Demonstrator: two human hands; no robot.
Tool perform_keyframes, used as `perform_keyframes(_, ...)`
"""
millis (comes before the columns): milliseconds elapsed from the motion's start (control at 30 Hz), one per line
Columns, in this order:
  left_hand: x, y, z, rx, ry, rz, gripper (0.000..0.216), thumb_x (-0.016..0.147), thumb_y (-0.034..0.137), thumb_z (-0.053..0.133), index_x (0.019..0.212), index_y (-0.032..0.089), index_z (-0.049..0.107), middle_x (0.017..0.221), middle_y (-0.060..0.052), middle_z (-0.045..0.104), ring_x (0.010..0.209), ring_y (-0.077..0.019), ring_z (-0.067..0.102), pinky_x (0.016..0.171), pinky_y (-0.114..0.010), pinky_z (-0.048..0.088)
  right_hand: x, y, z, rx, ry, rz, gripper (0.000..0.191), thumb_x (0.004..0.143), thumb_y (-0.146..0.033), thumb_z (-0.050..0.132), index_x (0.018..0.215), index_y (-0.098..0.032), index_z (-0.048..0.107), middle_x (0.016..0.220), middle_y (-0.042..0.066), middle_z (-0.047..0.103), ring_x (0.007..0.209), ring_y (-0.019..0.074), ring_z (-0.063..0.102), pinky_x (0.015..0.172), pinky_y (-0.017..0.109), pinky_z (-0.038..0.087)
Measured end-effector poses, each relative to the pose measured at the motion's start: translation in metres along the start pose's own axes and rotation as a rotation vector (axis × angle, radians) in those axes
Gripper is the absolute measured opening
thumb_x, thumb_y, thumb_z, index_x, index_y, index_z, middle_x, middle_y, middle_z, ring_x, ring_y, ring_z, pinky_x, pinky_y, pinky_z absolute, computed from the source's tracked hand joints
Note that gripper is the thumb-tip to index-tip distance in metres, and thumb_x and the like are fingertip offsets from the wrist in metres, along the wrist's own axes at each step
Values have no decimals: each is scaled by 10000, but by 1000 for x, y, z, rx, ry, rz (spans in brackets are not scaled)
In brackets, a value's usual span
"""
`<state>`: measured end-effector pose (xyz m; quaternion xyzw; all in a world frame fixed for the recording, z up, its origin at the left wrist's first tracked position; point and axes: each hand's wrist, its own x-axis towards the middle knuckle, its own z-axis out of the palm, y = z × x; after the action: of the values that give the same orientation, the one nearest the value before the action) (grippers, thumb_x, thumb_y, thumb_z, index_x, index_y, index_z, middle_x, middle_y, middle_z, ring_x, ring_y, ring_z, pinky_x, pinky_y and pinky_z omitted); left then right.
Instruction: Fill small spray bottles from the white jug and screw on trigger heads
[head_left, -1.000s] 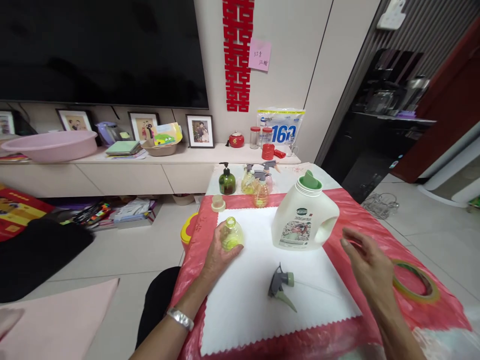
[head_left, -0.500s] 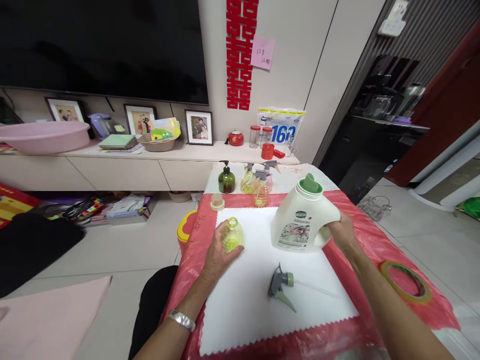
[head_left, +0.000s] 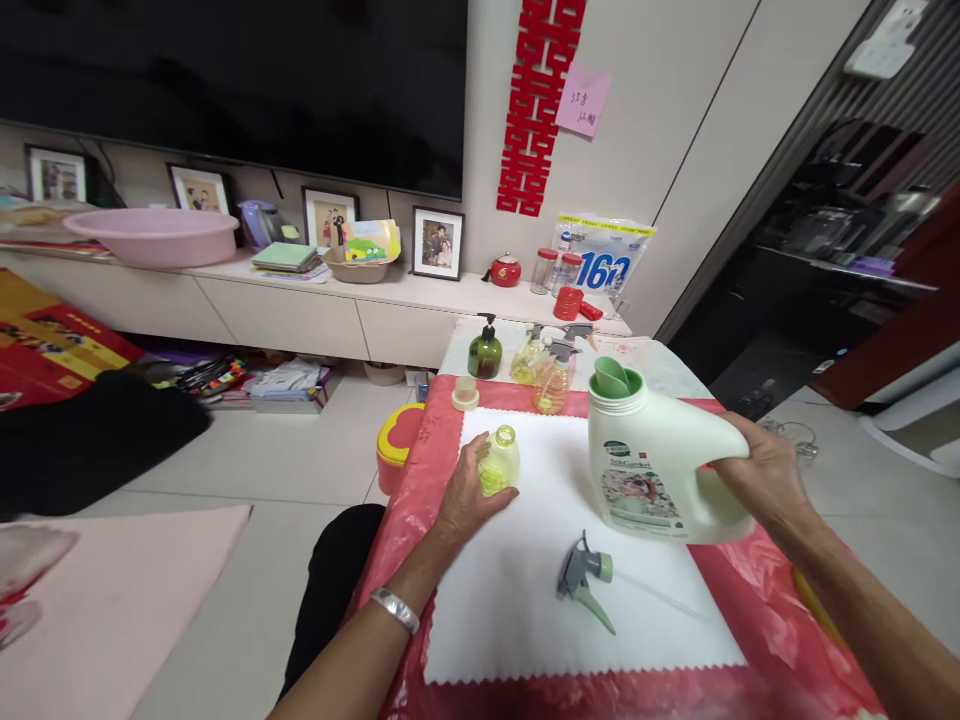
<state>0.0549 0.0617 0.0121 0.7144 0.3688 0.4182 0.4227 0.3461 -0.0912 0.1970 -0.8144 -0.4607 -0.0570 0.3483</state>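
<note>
My left hand (head_left: 466, 497) is wrapped round a small open yellow-green bottle (head_left: 499, 462) standing on a white mat (head_left: 525, 600). My right hand (head_left: 761, 478) grips the handle of a big white detergent jug (head_left: 654, 470) with an open green spout, held just above the mat and tilted slightly to the left. A grey and green spray trigger head (head_left: 584, 581) with a thin tube lies on the mat below the jug.
A red cloth (head_left: 427, 470) covers the table. At its far end stand a dark green pump bottle (head_left: 484, 353), two small spray bottles (head_left: 551, 378) and a round cap (head_left: 465, 394). A yellow and red stool (head_left: 397, 452) sits on the floor to the left.
My right hand reached the jug's handle, closed on it and lifted the jug toward me. My left hand has stayed on the small bottle. The view swung to the left.
</note>
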Motion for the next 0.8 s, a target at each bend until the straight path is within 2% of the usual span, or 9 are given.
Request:
perform_keyframes(200,0,-1,2,-26,0,1,891,629,259,816,1396,205,367,1404,-151,514,1325,-334,515,1142,-534,384,8,-18,-22,-124,-124,25,275,565,-284,531,779,-226,693,594,0,639,583,179,582,555,278,415)
perform_keyframes(333,-1,-1,2,-55,-9,-7,901,633,257,827,1408,230,370,1394,-131,520,1313,-329,521,1136,-529,391,16,-28,-30,-277,-214,-4,312,586,-284,519,840,-253,697,645,-1,679,616,193,617,587,287,422)
perform_keyframes(533,-1,2,1,-65,-23,-43,928,619,252,837,1418,222,366,1407,-138,506,1346,-337,495,1157,-518,372,28,-41,-31,-489,-323,-148,243,674,-218,552,867,-299,676,682,-17,711,647,183,656,617,280,402)
perform_keyframes(800,-1,8,0,-32,-24,-30,909,628,242,825,1413,221,367,1399,-129,511,1336,-328,508,1148,-502,399,32,-72,-25,-694,-441,-171,288,726,-168,575,944,-325,678,720,-2,696,669,192,652,600,276,372)
